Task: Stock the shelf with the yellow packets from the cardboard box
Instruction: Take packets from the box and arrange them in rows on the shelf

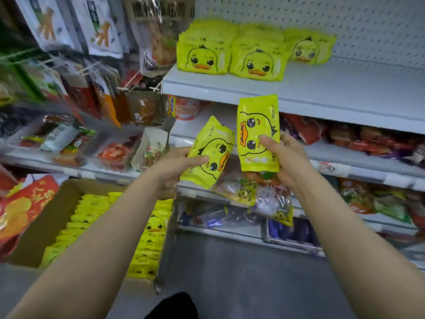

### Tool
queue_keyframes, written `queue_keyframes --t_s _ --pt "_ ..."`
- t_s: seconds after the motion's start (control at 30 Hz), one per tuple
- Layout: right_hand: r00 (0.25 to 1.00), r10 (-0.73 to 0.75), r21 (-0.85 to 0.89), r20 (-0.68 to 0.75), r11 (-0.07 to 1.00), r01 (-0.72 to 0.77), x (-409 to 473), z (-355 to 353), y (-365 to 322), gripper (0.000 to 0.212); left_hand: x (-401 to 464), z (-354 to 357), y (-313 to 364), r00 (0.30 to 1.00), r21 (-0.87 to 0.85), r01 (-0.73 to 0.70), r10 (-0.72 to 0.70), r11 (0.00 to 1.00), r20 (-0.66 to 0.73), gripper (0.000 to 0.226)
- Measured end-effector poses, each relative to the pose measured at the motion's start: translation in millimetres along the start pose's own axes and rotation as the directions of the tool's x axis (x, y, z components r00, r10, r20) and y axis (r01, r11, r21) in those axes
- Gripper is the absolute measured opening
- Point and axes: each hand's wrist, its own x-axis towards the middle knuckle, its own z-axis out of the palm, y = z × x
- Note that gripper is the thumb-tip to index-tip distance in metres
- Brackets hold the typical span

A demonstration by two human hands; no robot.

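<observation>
From the head camera we see the left hand (178, 165) pinching a tilted yellow packet (210, 153), thumb on its front, fingers hidden behind. The right hand (286, 157) grips a second packet (258, 132) upright, just beside the first. Both sit below the white shelf (322, 88), where three stacks of packets (255, 54) stand. The cardboard box (46, 217), lower left, holds more; our arm covers part of it.

A shop: pegboard-backed shelves (345, 88) stocked with snack packets (358, 141) and hanging bags (101, 26).
</observation>
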Motion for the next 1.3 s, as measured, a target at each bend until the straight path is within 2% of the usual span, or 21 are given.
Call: queue_keyframes --t_s 0.1,0.27,0.43,0.57,0.7,0.9,1.03,1.2,1.3 --pt "0.992 -0.110 0.010 -0.059 0.994 0.111 8.2 -37.7 -40.2 0.023 14.9 33.7 45.2 0.994 0.141 -0.103 0.107 0.985 -0.021 0.047" --pt "0.971 -0.209 0.038 -0.117 0.976 0.215 34.5 -89.1 -94.8 0.041 54.6 80.2 115.6 0.966 0.293 -0.253 0.257 0.922 0.024 0.020" --pt "0.927 -0.332 -0.004 -0.175 0.942 0.337 83.3 -135.7 -136.7 0.027 130.8 123.7 175.8 0.926 0.445 -0.371 0.357 0.815 0.119 0.021" --pt "0.906 -0.361 -0.037 -0.220 0.932 0.362 127.5 -165.0 -170.6 0.030 201.8 155.2 221.2 0.910 0.528 -0.405 0.385 0.747 0.154 0.032" --pt "0.879 -0.410 -0.082 -0.244 0.912 0.403 171.8 -189.9 -197.7 0.034 262.8 180.9 260.9 0.899 0.662 -0.418 0.386 0.622 0.206 0.050" --pt "0.872 -0.423 -0.102 -0.246 0.906 0.410 222.2 -224.7 -211.1 0.032 338.6 201.1 294.0 0.885 0.809 -0.389 0.422 0.441 0.195 0.049" --pt "0.880 -0.420 -0.114 -0.223 0.907 0.404 249.7 -245.7 -222.5 0.033 374.8 204.8 312.1 0.885 0.876 -0.313 0.447 0.368 0.129 0.050" --pt "0.890 -0.425 -0.152 -0.163 0.902 0.403 279.9 -266.6 -245.3 0.029 403.1 196.1 331.4 0.890 0.932 -0.252 0.440 0.260 0.118 0.048" --pt "0.890 -0.435 -0.176 -0.138 0.895 0.410 293.1 -274.8 -252.9 0.024 414.4 190.3 336.2 0.893 0.943 -0.231 0.437 0.240 0.107 0.050"
